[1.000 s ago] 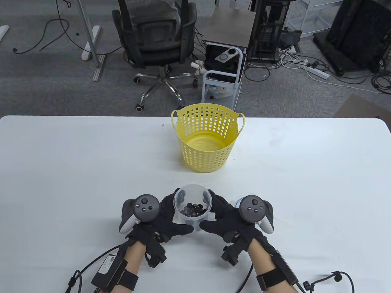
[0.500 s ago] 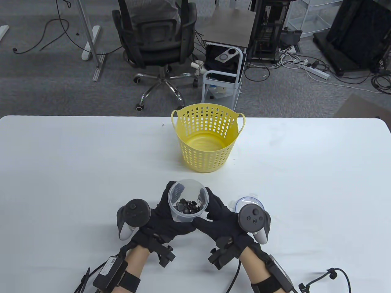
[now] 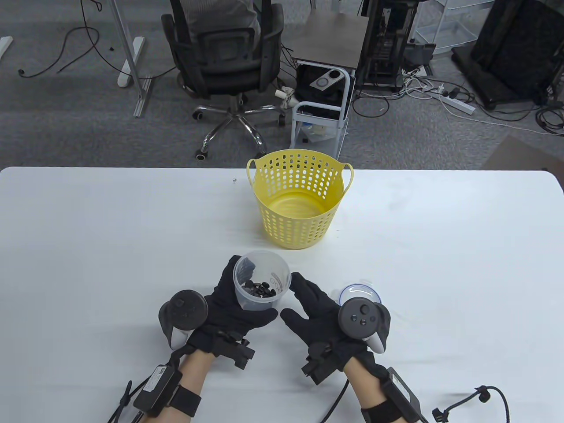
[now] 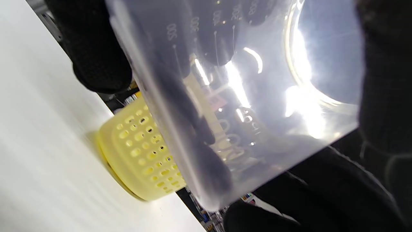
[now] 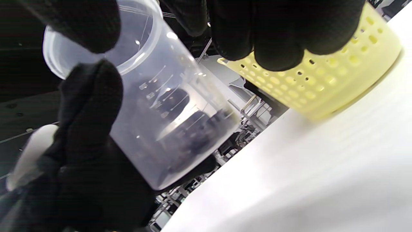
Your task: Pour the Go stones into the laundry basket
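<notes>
- Go stones: one small heap of black ones, too many and too bunched to count, lying in the bottom of one clear plastic cup.
- One yellow laundry basket stands on the white counter, beyond the cup toward the far edge, well apart from it; its walls are full of round holes, it has two small handles at the rim, and I see nothing inside it.
- One clear round lid lies on the counter just beside my right hand, partly behind the tracker.
- The stones are dark, flat and rounded; in the left wrist view they show only as a dark smear through the cup wall, and in the right wrist view as a dark layer at the cup's base.
- The cup has printed measuring marks up its side and is tipped a little, its open mouth facing up.
- My left hand holds the cup, fingers wrapped round the far side, thumb across the near side: that grip is closed on the cup.
- My right hand sits just right of the cup, fingers spread and pointing toward it, not touching it in the table view; that grip is wide and holds nothing.
</notes>
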The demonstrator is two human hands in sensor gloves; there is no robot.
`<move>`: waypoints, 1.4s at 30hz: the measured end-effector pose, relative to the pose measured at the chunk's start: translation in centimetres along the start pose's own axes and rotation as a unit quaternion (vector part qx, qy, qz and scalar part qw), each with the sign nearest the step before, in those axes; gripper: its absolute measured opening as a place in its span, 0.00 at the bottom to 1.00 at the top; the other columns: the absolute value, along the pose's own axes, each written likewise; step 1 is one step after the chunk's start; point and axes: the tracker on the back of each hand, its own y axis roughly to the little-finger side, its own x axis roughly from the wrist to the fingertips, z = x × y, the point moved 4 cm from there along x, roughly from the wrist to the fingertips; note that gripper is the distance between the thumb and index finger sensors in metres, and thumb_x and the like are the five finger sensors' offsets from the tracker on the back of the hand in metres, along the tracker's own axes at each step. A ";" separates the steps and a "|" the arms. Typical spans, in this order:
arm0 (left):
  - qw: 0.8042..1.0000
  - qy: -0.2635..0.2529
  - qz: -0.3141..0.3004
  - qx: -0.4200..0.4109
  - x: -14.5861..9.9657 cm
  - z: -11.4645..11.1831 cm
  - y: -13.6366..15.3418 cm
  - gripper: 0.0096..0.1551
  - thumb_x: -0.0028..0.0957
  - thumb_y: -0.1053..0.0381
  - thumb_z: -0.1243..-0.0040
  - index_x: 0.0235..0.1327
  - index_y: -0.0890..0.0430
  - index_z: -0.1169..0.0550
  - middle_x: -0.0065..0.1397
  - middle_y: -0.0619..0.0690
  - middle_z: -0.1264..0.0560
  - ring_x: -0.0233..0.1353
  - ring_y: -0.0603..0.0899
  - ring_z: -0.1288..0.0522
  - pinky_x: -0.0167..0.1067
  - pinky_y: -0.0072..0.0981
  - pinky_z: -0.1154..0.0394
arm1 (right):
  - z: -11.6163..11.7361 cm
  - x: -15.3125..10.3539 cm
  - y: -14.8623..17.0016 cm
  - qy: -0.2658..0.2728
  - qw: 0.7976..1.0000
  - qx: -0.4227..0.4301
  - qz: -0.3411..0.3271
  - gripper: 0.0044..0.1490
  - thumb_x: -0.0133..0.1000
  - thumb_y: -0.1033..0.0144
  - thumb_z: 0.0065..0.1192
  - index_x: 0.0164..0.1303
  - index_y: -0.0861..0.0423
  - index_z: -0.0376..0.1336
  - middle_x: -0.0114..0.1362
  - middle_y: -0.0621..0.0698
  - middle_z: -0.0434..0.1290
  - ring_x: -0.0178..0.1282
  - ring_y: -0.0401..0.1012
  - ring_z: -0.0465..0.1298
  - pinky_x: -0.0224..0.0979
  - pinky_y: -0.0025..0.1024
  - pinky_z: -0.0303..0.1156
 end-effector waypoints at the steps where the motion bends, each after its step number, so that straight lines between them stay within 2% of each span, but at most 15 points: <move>1: 1.000 -0.006 0.002 0.005 0.0 0.1 0.1 0.81 0.15 0.21 0.11 0.76 0.38 0.49 0.83 0.43 0.37 0.78 0.65 0.25 0.60 0.67 0.18 | 0.1 0.0 0.2 -0.001 1.000 -0.008 0.002 0.50 0.52 0.37 0.67 0.78 0.54 0.56 0.78 0.65 0.66 0.69 0.68 0.72 0.65 0.62 0.70; 5: 0.997 -0.028 0.000 0.067 0.2 0.9 -0.1 0.81 0.16 0.22 0.10 0.76 0.39 0.48 0.83 0.45 0.37 0.77 0.66 0.25 0.59 0.68 0.19 | 0.3 0.1 0.8 -0.008 0.998 -0.058 0.009 0.49 0.52 0.39 0.67 0.77 0.54 0.56 0.79 0.65 0.66 0.70 0.68 0.71 0.67 0.63 0.68; 8: 0.995 -0.048 0.012 0.082 0.4 1.5 -0.5 0.81 0.16 0.22 0.10 0.76 0.39 0.48 0.83 0.45 0.37 0.77 0.66 0.25 0.59 0.68 0.19 | 0.0 0.0 0.9 -0.003 0.996 -0.088 0.009 0.49 0.52 0.39 0.67 0.77 0.54 0.57 0.79 0.65 0.65 0.71 0.68 0.70 0.68 0.63 0.68; 15: 0.987 -0.074 0.031 0.136 2.5 3.6 -2.5 0.81 0.16 0.21 0.11 0.77 0.39 0.48 0.83 0.45 0.37 0.77 0.66 0.26 0.59 0.67 0.19 | 0.2 0.1 1.5 -0.017 0.993 -0.113 0.020 0.49 0.52 0.39 0.68 0.77 0.54 0.57 0.79 0.65 0.66 0.71 0.68 0.70 0.68 0.63 0.67; 24: 0.977 -0.107 0.059 0.176 7.9 7.2 -5.4 0.81 0.17 0.20 0.11 0.77 0.38 0.48 0.84 0.43 0.37 0.78 0.65 0.25 0.60 0.66 0.19 | 0.2 0.3 1.8 -0.029 0.992 -0.118 0.028 0.49 0.52 0.40 0.68 0.77 0.55 0.58 0.79 0.65 0.66 0.71 0.68 0.69 0.69 0.64 0.67; 31: 0.966 -0.115 0.073 0.220 12.1 8.5 -7.5 0.81 0.17 0.20 0.11 0.77 0.37 0.49 0.85 0.42 0.38 0.79 0.63 0.26 0.62 0.65 0.20 | 0.7 0.4 2.1 -0.049 0.990 -0.125 0.036 0.48 0.52 0.40 0.68 0.77 0.55 0.58 0.79 0.65 0.66 0.72 0.69 0.69 0.69 0.64 0.66; 38: 0.938 -0.110 0.096 0.316 16.4 8.9 -9.1 0.81 0.16 0.21 0.11 0.77 0.36 0.49 0.85 0.41 0.37 0.80 0.62 0.26 0.63 0.65 0.20 | 0.7 0.4 2.0 -0.056 0.989 -0.133 0.036 0.48 0.52 0.40 0.68 0.76 0.55 0.59 0.78 0.65 0.66 0.72 0.69 0.69 0.69 0.64 0.66; 42: 0.921 -0.108 0.104 0.359 18.1 9.0 -9.9 0.81 0.16 0.21 0.10 0.77 0.35 0.48 0.85 0.40 0.37 0.80 0.62 0.26 0.64 0.65 0.20 | 0.9 0.4 1.5 -0.063 0.988 -0.141 0.028 0.48 0.52 0.40 0.68 0.76 0.55 0.59 0.78 0.65 0.67 0.72 0.69 0.69 0.69 0.64 0.66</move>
